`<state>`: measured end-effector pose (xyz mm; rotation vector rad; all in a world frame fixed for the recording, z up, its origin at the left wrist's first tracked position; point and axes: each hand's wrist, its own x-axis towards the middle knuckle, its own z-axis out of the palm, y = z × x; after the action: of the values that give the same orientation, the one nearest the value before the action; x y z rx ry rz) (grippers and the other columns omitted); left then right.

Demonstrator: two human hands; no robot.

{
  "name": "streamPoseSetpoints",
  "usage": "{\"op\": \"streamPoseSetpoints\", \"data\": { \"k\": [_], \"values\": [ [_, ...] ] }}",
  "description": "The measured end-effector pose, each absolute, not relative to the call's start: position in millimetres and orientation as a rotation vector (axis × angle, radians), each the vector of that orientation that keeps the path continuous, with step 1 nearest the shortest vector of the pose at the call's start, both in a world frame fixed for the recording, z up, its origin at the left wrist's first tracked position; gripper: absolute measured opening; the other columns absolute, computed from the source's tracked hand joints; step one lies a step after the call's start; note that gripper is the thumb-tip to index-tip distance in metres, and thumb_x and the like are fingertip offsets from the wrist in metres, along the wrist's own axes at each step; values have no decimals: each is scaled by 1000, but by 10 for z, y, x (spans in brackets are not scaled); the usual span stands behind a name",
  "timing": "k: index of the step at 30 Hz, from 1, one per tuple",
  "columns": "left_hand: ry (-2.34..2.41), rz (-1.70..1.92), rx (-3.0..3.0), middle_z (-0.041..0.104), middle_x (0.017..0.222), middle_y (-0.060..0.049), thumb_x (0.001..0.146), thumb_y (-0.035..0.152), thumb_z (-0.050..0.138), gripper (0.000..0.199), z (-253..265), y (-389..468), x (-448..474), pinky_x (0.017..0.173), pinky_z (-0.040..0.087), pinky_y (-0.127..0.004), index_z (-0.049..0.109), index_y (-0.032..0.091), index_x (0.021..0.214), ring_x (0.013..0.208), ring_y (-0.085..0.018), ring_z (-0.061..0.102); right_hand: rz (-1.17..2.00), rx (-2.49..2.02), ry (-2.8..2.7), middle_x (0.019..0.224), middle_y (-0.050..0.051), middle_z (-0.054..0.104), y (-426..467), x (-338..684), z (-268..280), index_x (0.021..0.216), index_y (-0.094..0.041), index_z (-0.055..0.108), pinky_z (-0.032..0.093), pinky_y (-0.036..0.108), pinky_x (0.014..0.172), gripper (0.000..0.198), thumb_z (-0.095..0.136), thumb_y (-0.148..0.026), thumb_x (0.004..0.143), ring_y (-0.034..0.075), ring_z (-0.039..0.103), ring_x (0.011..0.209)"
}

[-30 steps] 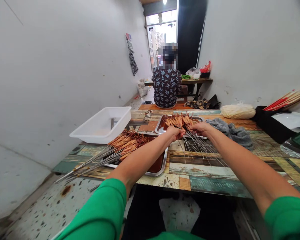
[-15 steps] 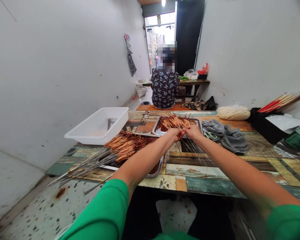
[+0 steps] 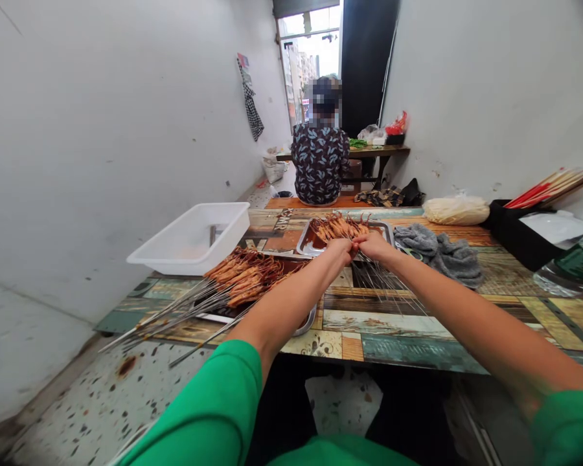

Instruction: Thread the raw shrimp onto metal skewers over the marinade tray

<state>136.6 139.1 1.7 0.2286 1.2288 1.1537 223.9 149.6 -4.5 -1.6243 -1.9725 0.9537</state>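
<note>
My left hand (image 3: 341, 248) and my right hand (image 3: 372, 246) meet at the near edge of the far metal tray (image 3: 305, 241). Both are closed around the thin metal skewers (image 3: 381, 279), whose bare ends fan out toward me, below my right hand. Reddish-brown skewered meat (image 3: 337, 226) lies in that tray just beyond my fingers. How many skewers each hand grips is hidden. Left of my forearm, a nearer metal tray (image 3: 312, 321) holds a second pile of skewered meat (image 3: 243, 275), its metal skewers (image 3: 175, 317) sticking out over the table edge.
A white plastic tub (image 3: 175, 255) stands at the left. Grey knit gloves (image 3: 454, 262), scissors (image 3: 412, 252), a bagged pale bundle (image 3: 455, 210) and a black box (image 3: 515, 239) with sticks line the right. Ahead, a person (image 3: 320, 162) sits facing away, near another table (image 3: 391, 150).
My view has tilted slightly downward. Both hands stay together at the skewers, with the left fingers a little closer to the right. The trays and meat piles keep their places.
</note>
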Motion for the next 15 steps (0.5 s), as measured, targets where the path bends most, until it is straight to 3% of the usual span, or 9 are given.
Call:
{"op": "streamPoseSetpoints", "data": {
  "k": [3,7,11,15],
  "values": [
    [1277,1138,237,46,51,4,81,4,49,10,77,1382,1308,37,35,-10,54,12,79,36,-1,39,930,-1630,-1922,54,-2,58,1550,2402,63,81,-15,68,39,21,46,15,58,-22,73,7,43,43],
    [1336,1119,284,46,51,4,84,0,38,20,145,1367,1186,36,33,-9,55,12,81,35,-1,38,842,-1736,-1867,38,-5,42,1650,2724,127,74,-14,67,29,20,38,15,58,-25,71,6,32,35],
    [1366,1123,368,46,49,4,82,-3,37,22,129,1336,1128,34,30,-10,55,11,85,34,-2,37,785,-1873,-1891,37,-5,40,1678,2855,-7,55,-15,61,29,21,39,14,67,-26,62,8,38,40],
    [1358,1106,436,47,49,3,81,-3,41,18,107,1292,1147,36,31,-9,55,9,79,35,0,37,760,-1934,-1886,51,0,52,1704,2744,-153,56,-14,60,36,22,48,23,75,-31,55,13,53,58]
  ]
}}
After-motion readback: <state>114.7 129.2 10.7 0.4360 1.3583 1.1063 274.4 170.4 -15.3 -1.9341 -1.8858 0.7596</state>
